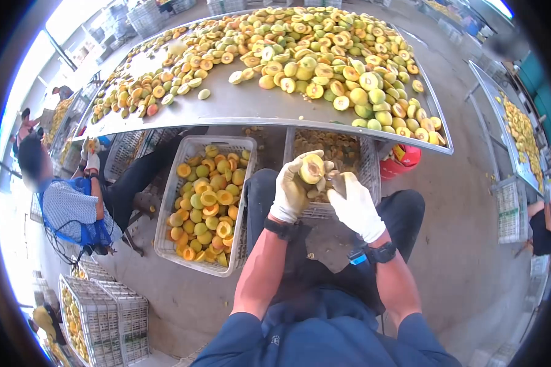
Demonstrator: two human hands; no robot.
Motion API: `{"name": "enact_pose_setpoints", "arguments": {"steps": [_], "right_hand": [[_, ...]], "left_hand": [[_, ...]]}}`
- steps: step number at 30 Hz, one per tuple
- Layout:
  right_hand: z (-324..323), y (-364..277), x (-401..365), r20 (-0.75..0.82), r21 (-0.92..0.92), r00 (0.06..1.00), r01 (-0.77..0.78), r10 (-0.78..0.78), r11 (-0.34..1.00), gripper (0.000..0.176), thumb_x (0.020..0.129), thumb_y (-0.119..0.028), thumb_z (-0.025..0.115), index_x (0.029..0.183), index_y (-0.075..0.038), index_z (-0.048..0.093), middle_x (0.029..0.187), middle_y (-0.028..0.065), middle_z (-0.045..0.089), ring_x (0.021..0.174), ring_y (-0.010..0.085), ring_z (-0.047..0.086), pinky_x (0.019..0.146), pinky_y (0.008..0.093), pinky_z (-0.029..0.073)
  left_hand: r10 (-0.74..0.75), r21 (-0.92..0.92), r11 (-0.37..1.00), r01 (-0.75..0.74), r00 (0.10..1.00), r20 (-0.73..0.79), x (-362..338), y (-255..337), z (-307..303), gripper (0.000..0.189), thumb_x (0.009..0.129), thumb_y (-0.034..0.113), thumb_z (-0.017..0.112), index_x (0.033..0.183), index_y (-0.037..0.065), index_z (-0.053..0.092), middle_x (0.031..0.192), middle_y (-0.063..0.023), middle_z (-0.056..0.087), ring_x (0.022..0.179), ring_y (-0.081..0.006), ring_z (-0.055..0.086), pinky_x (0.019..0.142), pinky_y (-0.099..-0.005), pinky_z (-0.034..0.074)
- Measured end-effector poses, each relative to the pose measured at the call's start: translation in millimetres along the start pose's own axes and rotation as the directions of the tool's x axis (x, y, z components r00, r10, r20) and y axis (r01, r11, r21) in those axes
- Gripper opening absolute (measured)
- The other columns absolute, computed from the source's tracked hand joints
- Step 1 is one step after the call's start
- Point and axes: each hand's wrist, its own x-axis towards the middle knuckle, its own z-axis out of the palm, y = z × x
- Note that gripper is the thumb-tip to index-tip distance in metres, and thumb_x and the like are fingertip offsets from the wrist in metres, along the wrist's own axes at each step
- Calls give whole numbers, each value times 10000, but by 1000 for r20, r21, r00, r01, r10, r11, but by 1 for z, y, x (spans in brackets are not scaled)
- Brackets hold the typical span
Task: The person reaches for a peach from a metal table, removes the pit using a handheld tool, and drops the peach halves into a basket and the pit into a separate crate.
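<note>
Peach half (312, 168) held cut side up in my gloved left hand (291, 192), the fingers closed around its skin, above my knees and just short of the table (251, 107) edge. My gloved right hand (356, 209) is close against the fruit's right side with its fingers curled shut; whether they hold anything I cannot tell. Dark bands sit on both wrists.

Behind my hands stands a white crate (368, 174), its brownish contents too blurred to name. Left of it on the concrete floor (465, 244) is a second crate (163, 244), filled with yellow, orange and green fruit halves. The steel table runs across the top of the view, heaped with halved fruit that lies thickest at the right, and a bare strip runs along its near edge. A red bucket (404, 159) stands below the table's right corner, just beside the white crate.

At far left a co-worker (73, 208) in a checked shirt sits at the same table, one gloved hand (92, 160) raised with a piece of fruit. Stacked crates (116, 318) stand at lower left, and another table (480, 79) laden with fruit runs along the far right
</note>
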Motion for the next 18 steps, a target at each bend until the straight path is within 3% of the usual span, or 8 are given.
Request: {"name": "enact_pose_setpoints", "arguments": {"steps": [1,2,4,6,10,13,17,18], "right_hand": [[6,14,5,-66,-235,954,270,-292,934,246,881,-130,594,1055,16,498,726,224,604,624,362,638,539,443,511],[8,27,8,-53,-468,824,478,-563,743,242,876,-133,592,1038,17,493,751,255,609,659,418,634,568,480,511],[8,23,5,-59,-469,851,438,-522,767,247,879,-145,595,1030,19,489,788,271,624,718,452,625,616,514,503],[8,16,3,-54,-288,934,323,-353,901,248,889,-147,583,1045,23,493,792,274,624,737,447,630,629,511,503],[11,11,0,-42,-241,947,299,-318,923,271,913,-176,570,1055,42,496,785,287,620,767,470,621,657,523,490],[14,11,2,-15,-229,971,228,-238,946,284,922,-193,565,1047,54,504,783,297,620,773,479,617,668,524,487],[20,11,4,39,-195,974,226,-222,954,308,935,-216,553,1052,66,510,790,307,621,777,478,619,671,522,487],[21,9,4,68,-166,985,168,-159,972,292,953,-219,546,1067,46,506,743,251,619,655,380,618,575,455,478]], "left_hand": [[-29,-9,1000,29,1000,8,1,1,1,577,928,426,461,1271,-35,517,1025,-233,649,609,-199,579,431,-240,358],[-56,-18,998,57,998,16,1,3,1,573,940,428,447,1273,-34,516,1024,-229,651,617,-196,585,433,-237,363],[-44,-10,999,44,997,58,-2,1,6,539,964,406,425,1267,-28,525,1010,-212,656,628,-179,585,442,-228,375],[-6,54,998,15,986,-168,-3,1,12,503,976,381,420,1251,-21,543,990,-186,660,618,-155,564,449,-217,369],[69,261,963,-70,998,14,-3,-1,-5,549,990,467,421,1199,-14,584,938,-144,671,659,-150,601,539,-193,461],[-91,113,990,90,996,2,1,1,-15,609,988,527,400,1128,-22,622,881,-135,676,695,-164,635,585,-200,501],[-83,81,992,98,982,-170,2,-5,-5,626,1004,505,355,1056,-46,648,846,-147,675,764,-225,662,699,-295,546],[-84,81,992,99,982,-170,3,-7,-6,626,1004,505,355,1056,-46,648,846,-147,675,764,-225,662,699,-295,546]]}}
